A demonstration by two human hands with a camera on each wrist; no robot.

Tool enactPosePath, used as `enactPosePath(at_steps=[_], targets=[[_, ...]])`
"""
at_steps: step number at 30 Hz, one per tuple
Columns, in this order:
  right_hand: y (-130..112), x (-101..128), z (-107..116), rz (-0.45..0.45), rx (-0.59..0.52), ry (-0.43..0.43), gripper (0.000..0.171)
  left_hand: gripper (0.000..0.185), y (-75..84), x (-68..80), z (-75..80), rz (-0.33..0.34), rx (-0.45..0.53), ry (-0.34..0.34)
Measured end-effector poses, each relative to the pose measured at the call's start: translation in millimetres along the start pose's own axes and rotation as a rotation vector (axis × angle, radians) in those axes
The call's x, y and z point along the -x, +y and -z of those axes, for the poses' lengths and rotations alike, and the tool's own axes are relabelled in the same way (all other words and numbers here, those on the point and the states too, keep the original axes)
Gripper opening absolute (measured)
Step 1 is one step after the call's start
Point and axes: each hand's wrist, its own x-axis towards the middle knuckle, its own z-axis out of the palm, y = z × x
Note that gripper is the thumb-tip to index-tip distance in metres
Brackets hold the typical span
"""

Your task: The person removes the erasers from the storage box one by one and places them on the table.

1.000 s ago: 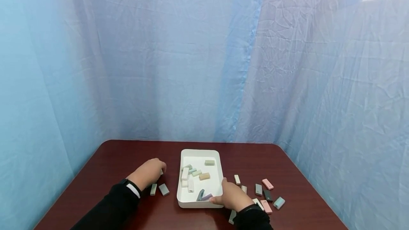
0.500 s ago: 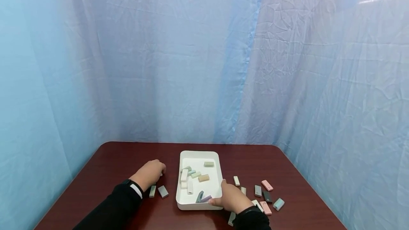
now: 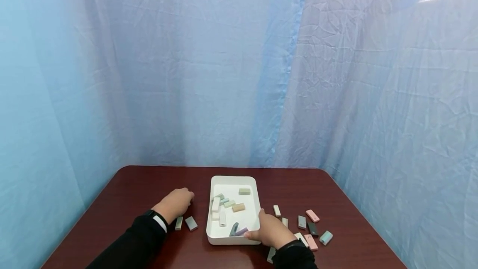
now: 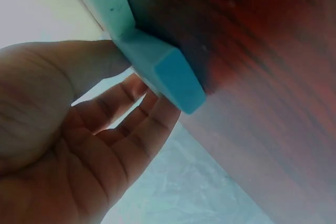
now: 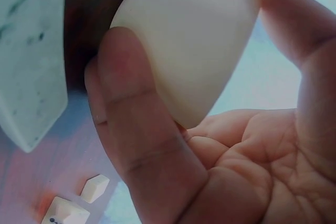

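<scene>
- White tray (image 3: 215, 238) near the middle of the dark red worktop (image 3: 134, 186), landmark for all else here.
- Right hand (image 3: 271, 231) at the tray's near right corner, thumb along the near rim, fingers wrapped round the outer wall; in the right wrist view, thumb and fingers (image 5: 142, 129) clamped on the rounded white corner (image 5: 199, 35).
- Left hand (image 3: 174, 203) left of the tray, knuckles up, resting on the worktop, apart from the tray wall.
- In the left wrist view, fingers (image 4: 136, 135) loosely bent against a pale blue-green block (image 4: 168, 72) lying on the worktop, thumb near its other side; a closed grip on it cannot be told.
- Two greyish blocks (image 3: 191, 223) flat on the worktop just left of the tray, beside the left wrist.
- Inside the tray: a beige block (image 3: 238, 207) near the middle, a pale green block (image 3: 244, 191) toward the far end, white blocks (image 3: 216, 204) along the left side, a grey-and-lilac pair (image 3: 239, 231) leaning at the near end.
- Right of the tray, loose blocks scattered on the worktop: a pink block (image 3: 313, 216) farthest out, a dark block (image 3: 312, 229), a mint block (image 3: 326, 237).
- Wrinkled blue curtain (image 3: 239, 69) behind the tray.
</scene>
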Motion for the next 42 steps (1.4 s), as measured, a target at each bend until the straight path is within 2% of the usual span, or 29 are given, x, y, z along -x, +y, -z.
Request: enactPosePath(at_steps=[4,7,11,14,16,18,21,26,30,33,37,40,42], targets=[[-0.2,-3.1,0.6,-0.009,-0.009,0.009,0.100,0.010,0.9,-0.5,4.0,0.010,0.006,-0.018],[2.1,-8.0,-1.6,-0.016,0.009,0.009,0.105,0.015,5.1,-0.4,5.2,0.030,-0.037,-0.011],[1.0,-8.1,-1.4,-0.023,0.010,0.007,0.105,0.022,24.9,-2.8,10.1,0.026,-0.092,0.050],[-2.4,-3.7,1.2,-0.020,-0.007,0.023,0.100,0.020,48.8,-6.8,16.5,-0.056,-0.063,0.120],[-3.0,-3.2,2.0,-0.013,0.000,0.035,0.098,0.019,64.4,-8.2,20.4,-0.163,-0.034,0.159],[-3.1,-3.6,1.8,-0.005,0.009,0.041,0.097,0.019,77.7,-7.9,22.0,-0.275,-0.009,0.168],[-2.5,-3.7,0.4,0.008,0.020,0.035,0.097,0.020,93.0,-4.3,18.6,-0.420,0.018,0.127],[-1.9,0.6,-0.4,0.017,0.030,0.025,0.098,0.020,108.6,2.2,7.2,-0.543,0.034,-0.020],[-0.8,1.0,-0.8,0.013,0.026,0.020,0.099,0.027,111.6,3.9,3.7,-0.567,0.054,-0.093],[-0.2,-0.2,-0.2,0.017,0.028,0.023,0.098,0.033,112.7,1.2,2.6,-0.590,0.039,-0.088],[-0.8,0.5,0.4,0.012,0.025,0.020,0.098,0.054,114.4,-2.1,-0.1,-0.634,0.020,-0.098],[-0.6,0.7,-0.3,0.008,0.016,0.009,0.098,0.070,114.6,-2.3,-0.6,-0.639,0.034,-0.141],[0.0,0.5,-0.6,0.008,0.012,0.005,0.098,0.071,114.7,-2.6,-0.9,-0.633,0.053,-0.161]])
